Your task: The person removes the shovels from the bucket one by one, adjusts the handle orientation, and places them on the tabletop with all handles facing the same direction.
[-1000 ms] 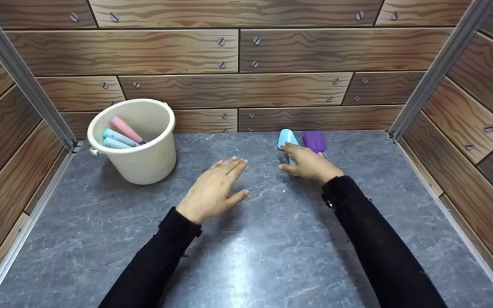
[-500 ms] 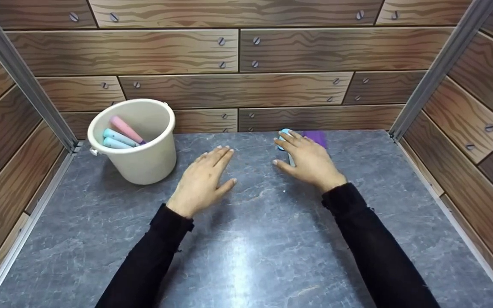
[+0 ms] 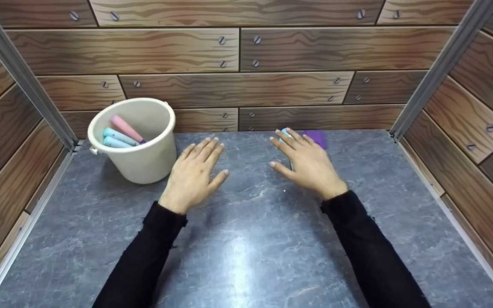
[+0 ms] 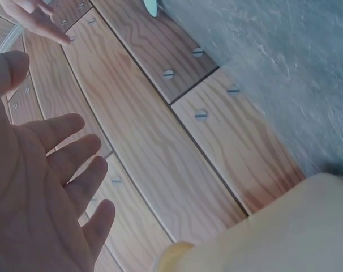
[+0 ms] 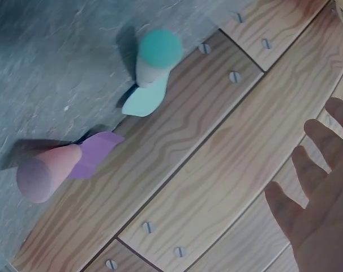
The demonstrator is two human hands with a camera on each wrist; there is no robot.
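Both hands are empty and held over the table, fingers straight and spread. My left hand point(image 3: 191, 177) is just right of a cream bucket point(image 3: 148, 164); its palm point(image 4: 30, 187) shows in the left wrist view. My right hand point(image 3: 310, 167) overlaps two small hand shovels at the back wall, covering most of them in the head view. One is a light blue shovel point(image 5: 148, 99) with a white and turquoise handle. To its right in the head view lies a purple shovel point(image 3: 316, 137), whose pink handle point(image 5: 52, 167) shows in the right wrist view. The right fingers appear apart from both.
Inside the bucket lean a pink handle point(image 3: 124, 127) and two light blue handles point(image 3: 118, 137). Wood-patterned walls point(image 3: 293, 49) enclose the grey table point(image 3: 246, 222) at the back and both sides, with metal posts point(image 3: 443, 64) in the corners.
My left hand has moved left and farther back, toward the bucket. The right hand has drawn slightly left and its fingers have spread. Shovels and bucket stay in place.
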